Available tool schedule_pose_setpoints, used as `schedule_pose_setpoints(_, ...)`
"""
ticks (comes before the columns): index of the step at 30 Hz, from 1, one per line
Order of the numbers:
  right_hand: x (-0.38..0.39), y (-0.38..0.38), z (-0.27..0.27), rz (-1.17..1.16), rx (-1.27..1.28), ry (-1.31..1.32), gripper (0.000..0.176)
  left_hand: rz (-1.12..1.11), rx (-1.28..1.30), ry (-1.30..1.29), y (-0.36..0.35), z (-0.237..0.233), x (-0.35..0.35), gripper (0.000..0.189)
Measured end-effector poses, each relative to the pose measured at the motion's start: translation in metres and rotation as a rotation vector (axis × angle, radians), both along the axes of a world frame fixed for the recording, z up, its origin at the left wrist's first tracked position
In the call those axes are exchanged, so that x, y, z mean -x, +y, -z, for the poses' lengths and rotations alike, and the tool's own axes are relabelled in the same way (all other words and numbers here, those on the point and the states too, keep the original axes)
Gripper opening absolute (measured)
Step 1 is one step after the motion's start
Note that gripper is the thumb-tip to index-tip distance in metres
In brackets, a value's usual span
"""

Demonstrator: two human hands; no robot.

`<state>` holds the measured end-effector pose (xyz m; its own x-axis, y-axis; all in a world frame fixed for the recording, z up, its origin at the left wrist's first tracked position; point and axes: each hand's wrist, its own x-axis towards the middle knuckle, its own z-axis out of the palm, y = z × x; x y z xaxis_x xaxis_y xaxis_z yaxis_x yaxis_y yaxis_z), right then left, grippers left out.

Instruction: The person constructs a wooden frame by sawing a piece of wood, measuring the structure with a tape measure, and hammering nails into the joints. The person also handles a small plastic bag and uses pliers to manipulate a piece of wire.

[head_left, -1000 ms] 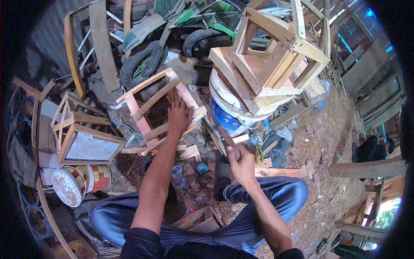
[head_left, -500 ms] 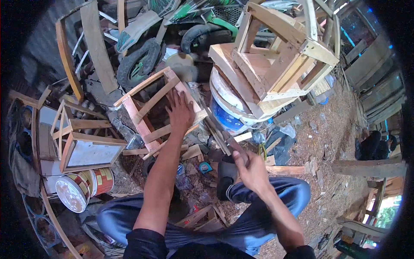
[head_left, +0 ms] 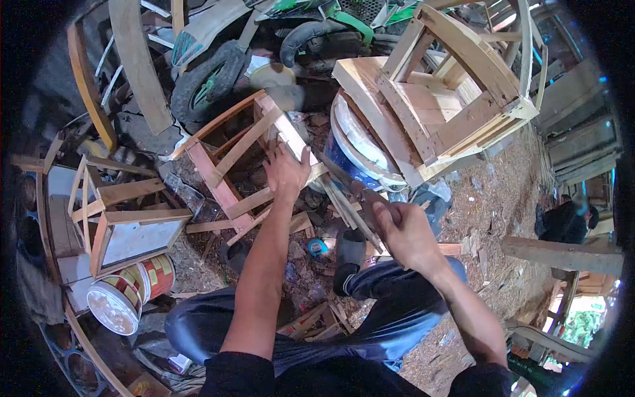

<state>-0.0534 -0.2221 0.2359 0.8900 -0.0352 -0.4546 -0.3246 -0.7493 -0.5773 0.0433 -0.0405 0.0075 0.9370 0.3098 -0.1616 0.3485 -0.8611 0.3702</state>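
Up and to the right of both hands, the biggest thing in view is a pale wooden stool frame (head_left: 450,99) lying tilted on top of a blue and white drum (head_left: 354,155). Directly beneath the left hand (head_left: 286,173) stands an open reddish wooden frame (head_left: 228,188), tipped on its side. The palm lies flat on its upper rail, fingers spread over the edge, pressing rather than clenched. Beyond that hand, further up and left, a motorbike tyre (head_left: 205,83) leans among scrap boards. Well to the left of the left forearm sits a smaller boxed frame with a white panel (head_left: 126,228), and below it a red and white tin (head_left: 129,294) on its side. The right hand (head_left: 405,231) is closed tight around the handle of a long dark tool (head_left: 350,188), whose narrow length runs up and left from the fist toward the reddish frame, ending just beside the left hand's thumb. Between the two forearms, on the littered ground, lie a black shoe (head_left: 350,255) and a small blue tape measure (head_left: 317,247).
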Motion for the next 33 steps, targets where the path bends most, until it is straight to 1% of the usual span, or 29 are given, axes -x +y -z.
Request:
schedule_pose_setpoints(2, -0.006, 0.004, -0.002, -0.067, 0.03, -0.123, 0.046, 0.003, 0.024, 0.02, -0.001, -0.001, 0.0, 0.074)
schedule_pose_setpoints(4, -0.009, 0.007, 0.016, -0.056, 0.063, -0.158, 0.047, 0.029, -0.045, -0.09, -0.005, 0.004, -0.001, 0.076)
schedule_pose_setpoints(5, -0.01, 0.004, 0.026, -0.039, 0.094, -0.198, 0.047, 0.033, -0.042, -0.103, -0.007, 0.003, -0.003, 0.076)
schedule_pose_setpoints(6, -0.009, -0.001, 0.029, -0.028, 0.079, -0.208, 0.046, 0.057, -0.047, -0.041, -0.011, 0.003, -0.004, 0.077)
schedule_pose_setpoints(7, -0.009, -0.007, 0.021, -0.017, 0.087, -0.229, 0.046, 0.082, -0.055, 0.015, -0.012, 0.0, -0.008, 0.078)
schedule_pose_setpoints(8, -0.009, -0.011, 0.014, 0.0, 0.01, -0.151, 0.042, 0.047, -0.003, -0.002, -0.008, 0.0, -0.004, 0.078)
schedule_pose_setpoints(9, -0.009, -0.014, 0.011, 0.01, -0.071, -0.069, 0.04, 0.033, 0.068, 0.04, 0.001, -0.017, 0.003, 0.077)
schedule_pose_setpoints(10, -0.014, -0.014, 0.017, 0.012, -0.038, 0.033, 0.045, 0.032, 0.084, 0.035, 0.005, -0.017, 0.004, 0.076)
schedule_pose_setpoints(11, -0.013, -0.008, 0.02, 0.003, -0.046, 0.039, 0.045, 0.028, 0.098, 0.035, 0.01, -0.017, 0.007, 0.076)
schedule_pose_setpoints(13, -0.021, 0.002, 0.015, -0.135, 0.008, -0.154, 0.049, 0.013, 0.056, 0.009, 0.008, -0.008, 0.005, 0.075)
schedule_pose_setpoints(14, -0.029, 0.001, 0.008, -0.096, 0.066, 0.007, 0.052, 0.011, 0.017, 0.002, 0.004, -0.001, 0.005, 0.075)
schedule_pose_setpoints(15, -0.036, 0.003, 0.001, -0.096, 0.069, 0.018, 0.052, 0.011, 0.021, 0.012, 0.002, 0.002, 0.009, 0.075)
schedule_pose_setpoints(17, -0.052, 0.009, -0.005, 0.014, -0.021, 0.148, 0.052, -0.007, -0.014, -0.056, 0.004, 0.004, 0.008, 0.071)
schedule_pose_setpoints(18, -0.058, 0.011, 0.002, -0.052, 0.067, 0.116, 0.051, 0.06, 0.088, 0.215, 0.009, -0.03, 0.007, 0.068)
schedule_pose_setpoints(19, -0.061, 0.017, -0.001, -0.051, 0.067, 0.118, 0.051, 0.061, 0.088, 0.217, 0.007, -0.026, 0.005, 0.068)
schedule_pose_setpoints(21, -0.062, 0.027, -0.009, -0.181, 0.177, 0.022, 0.051, -0.026, 0.069, 0.053, 0.004, -0.017, 0.009, 0.068)
schedule_pose_setpoints(22, -0.064, 0.028, -0.006, -0.183, 0.181, 0.028, 0.051, -0.027, 0.073, 0.059, 0.003, -0.015, 0.009, 0.068)
schedule_pose_setpoints(24, -0.07, 0.032, -0.002, -0.181, 0.101, 0.019, 0.054, -0.02, 0.118, 0.07, 0.006, -0.01, 0.007, 0.073)
schedule_pose_setpoints(25, -0.076, 0.038, -0.003, -0.193, 0.101, 0.026, 0.054, -0.032, 0.12, 0.078, 0.009, -0.006, 0.007, 0.073)
schedule_pose_setpoints(27, -0.081, 0.043, -0.016, -0.166, 0.01, 0.182, 0.054, 0.001, 0.1, -0.019, 0.003, -0.004, 0.009, 0.072)
schedule_pose_setpoints(28, -0.076, 0.033, -0.018, -0.313, 0.138, 0.037, 0.05, -0.003, 0.086, 0.005, 0.002, -0.017, 0.01, 0.073)
schedule_pose_setpoints(29, -0.058, 0.021, 0.002, -0.303, 0.132, 0.015, 0.05, 0.027, 0.161, 0.016, 0.008, -0.033, 0.018, 0.073)
schedule_pose_setpoints(30, -0.034, 0.014, 0.041, -0.196, 0.089, -0.133, 0.045, -0.041, 0.135, -0.058, 0.01, -0.013, 0.019, 0.072)
schedule_pose_setpoints(31, -0.027, 0.015, 0.06, -0.106, 0.047, -0.278, 0.041, -0.126, 0.119, -0.134, 0.013, 0.011, 0.011, 0.071)
schedule_pose_setpoints(32, -0.025, 0.018, 0.059, -0.122, 0.04, -0.291, 0.041, -0.174, 0.05, -0.112, 0.006, 0.007, 0.009, 0.069)
schedule_pose_setpoints(33, -0.019, 0.018, 0.061, -0.072, -0.006, -0.28, 0.042, -0.17, 0.044, -0.113, 0.006, 0.002, 0.011, 0.069)
